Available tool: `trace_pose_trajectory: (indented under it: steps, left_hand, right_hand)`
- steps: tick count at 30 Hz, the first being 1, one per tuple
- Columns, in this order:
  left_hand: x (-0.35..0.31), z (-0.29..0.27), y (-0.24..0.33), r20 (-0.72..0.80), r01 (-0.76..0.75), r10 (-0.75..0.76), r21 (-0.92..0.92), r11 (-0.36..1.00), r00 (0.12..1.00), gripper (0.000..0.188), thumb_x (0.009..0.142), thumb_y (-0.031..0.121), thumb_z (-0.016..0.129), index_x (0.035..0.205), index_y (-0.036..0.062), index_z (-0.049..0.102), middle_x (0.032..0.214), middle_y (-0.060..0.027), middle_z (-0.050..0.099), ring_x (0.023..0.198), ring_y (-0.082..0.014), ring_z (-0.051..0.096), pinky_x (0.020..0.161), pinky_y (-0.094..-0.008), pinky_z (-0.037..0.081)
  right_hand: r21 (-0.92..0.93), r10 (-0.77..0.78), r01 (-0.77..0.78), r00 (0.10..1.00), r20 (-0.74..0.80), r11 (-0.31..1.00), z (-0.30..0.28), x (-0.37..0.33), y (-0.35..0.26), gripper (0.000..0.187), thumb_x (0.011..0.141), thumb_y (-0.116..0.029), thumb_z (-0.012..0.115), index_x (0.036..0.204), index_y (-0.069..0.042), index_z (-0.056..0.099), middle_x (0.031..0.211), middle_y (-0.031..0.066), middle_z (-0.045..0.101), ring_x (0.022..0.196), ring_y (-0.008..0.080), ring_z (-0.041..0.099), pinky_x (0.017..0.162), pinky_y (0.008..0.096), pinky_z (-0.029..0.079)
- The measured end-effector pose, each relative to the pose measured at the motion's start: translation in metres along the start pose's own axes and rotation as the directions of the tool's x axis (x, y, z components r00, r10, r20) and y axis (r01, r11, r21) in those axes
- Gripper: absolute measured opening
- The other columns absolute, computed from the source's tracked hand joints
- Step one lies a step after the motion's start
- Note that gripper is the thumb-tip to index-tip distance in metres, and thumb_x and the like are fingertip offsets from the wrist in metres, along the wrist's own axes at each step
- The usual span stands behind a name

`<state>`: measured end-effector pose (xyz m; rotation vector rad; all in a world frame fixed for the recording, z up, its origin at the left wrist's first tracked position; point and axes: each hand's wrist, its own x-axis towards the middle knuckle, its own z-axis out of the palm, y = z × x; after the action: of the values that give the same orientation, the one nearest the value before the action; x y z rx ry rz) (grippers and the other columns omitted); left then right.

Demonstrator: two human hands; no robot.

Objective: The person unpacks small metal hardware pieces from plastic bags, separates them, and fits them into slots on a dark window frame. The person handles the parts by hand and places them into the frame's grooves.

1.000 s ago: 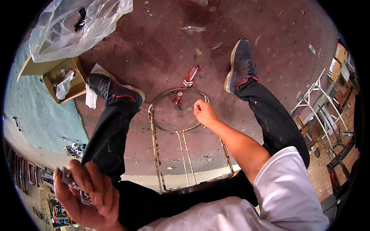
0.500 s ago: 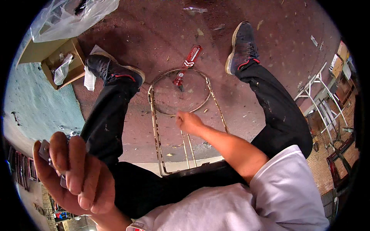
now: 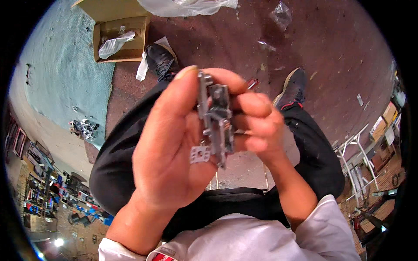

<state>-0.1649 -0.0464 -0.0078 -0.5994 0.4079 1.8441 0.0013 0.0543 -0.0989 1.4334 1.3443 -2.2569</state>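
Note:
My left hand (image 3: 167, 143) is raised in front of me, palm up, its fingers curled round shiny metal hinges (image 3: 220, 102). A small pale plate with holes (image 3: 200, 154) lies against its palm. My right hand (image 3: 272, 130) is right beside it, fingers bent in toward the hinges. The fingers of both hands overlap, so what the right one grips cannot be made out. Below the hands, thin metal rods (image 3: 266, 176) of a frame and a black edge (image 3: 235, 191) show between my legs.
An open cardboard box (image 3: 146, 41) with plastic wrapping stands at the far left, beside a blue-green mat (image 3: 65, 74). Shiny metal parts (image 3: 87, 129) are piled on the mat's near edge. Clear plastic (image 3: 187, 6) lies at the back. A white metal rack (image 3: 359, 152) stands at right.
My left hand has come from the lower left to the middle with the hinges, turning palm up. My right hand has risen from the frame to meet it. The view has shifted left.

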Motion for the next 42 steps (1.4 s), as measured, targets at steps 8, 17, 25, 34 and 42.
trace_pose_trajectory:
  steps: [8, 17, 25, 34, 42]
  left_hand:
    - [0.014, 0.016, -0.012, -0.04, -0.072, 0.07, -0.053, 0.996, 0.997, 0.05, 0.111, 0.04, 0.029, 0.129, 0.0019, 0.056, 0.131, -0.0223, 0.063, 0.123, -0.0361, 0.061, 0.105, -0.046, 0.05]
    - [0.017, 0.024, -0.027, 0.055, -0.086, 0.089, -0.061, 0.994, 0.994, 0.048, 0.111, 0.038, 0.028, 0.133, 0.0029, 0.052, 0.135, -0.0215, 0.06, 0.127, -0.0354, 0.059, 0.106, -0.0467, 0.049]
    - [0.013, 0.036, -0.029, 0.036, -0.145, 0.141, 0.192, 0.971, 0.989, 0.05, 0.111, 0.037, 0.028, 0.139, 0.0032, 0.051, 0.142, -0.0208, 0.057, 0.132, -0.0363, 0.055, 0.109, -0.0477, 0.046]
    - [0.021, 0.033, -0.039, 0.11, -0.125, 0.122, 0.024, 0.992, 0.986, 0.05, 0.111, 0.036, 0.028, 0.141, 0.0051, 0.051, 0.146, -0.0195, 0.053, 0.138, -0.0356, 0.048, 0.118, -0.0491, 0.036]
    - [0.028, 0.027, -0.046, 0.178, -0.17, 0.148, 0.116, 0.979, 0.973, 0.051, 0.111, 0.036, 0.024, 0.141, 0.0049, 0.05, 0.151, -0.0204, 0.048, 0.142, -0.0347, 0.044, 0.12, -0.0476, 0.032]
  right_hand:
    - [-0.411, -0.61, 0.603, 0.781, 0.13, 0.684, 0.012, -0.064, -0.096, 0.022, 0.091, -0.015, 0.074, 0.1, -0.002, 0.059, 0.082, 0.0049, 0.064, 0.069, 0.0092, 0.06, 0.061, 0.0239, 0.048]
    - [-0.618, -0.643, 0.567, 0.755, 0.125, 0.545, 0.021, -0.074, -0.113, 0.022, 0.087, -0.013, 0.079, 0.091, -0.003, 0.061, 0.073, 0.0046, 0.063, 0.059, 0.011, 0.057, 0.053, 0.0267, 0.048]
    - [-0.363, -0.661, 0.606, 0.749, -0.039, 0.708, 0.002, -0.079, -0.111, 0.019, 0.094, -0.013, 0.07, 0.102, -0.003, 0.056, 0.086, 0.002, 0.06, 0.069, 0.0043, 0.05, 0.06, 0.0202, 0.043]
    - [-0.419, -0.628, 0.536, 0.77, -0.113, 0.733, 0.008, -0.07, -0.112, 0.022, 0.094, -0.011, 0.071, 0.109, 0.0, 0.059, 0.09, 0.0032, 0.065, 0.074, 0.0071, 0.06, 0.066, 0.0236, 0.051]
    - [-0.533, -0.685, 0.583, 0.729, 0.009, 0.613, 0.008, -0.065, -0.119, 0.023, 0.09, -0.009, 0.075, 0.106, 0.0, 0.061, 0.083, 0.0049, 0.067, 0.065, 0.0093, 0.061, 0.058, 0.0246, 0.051]
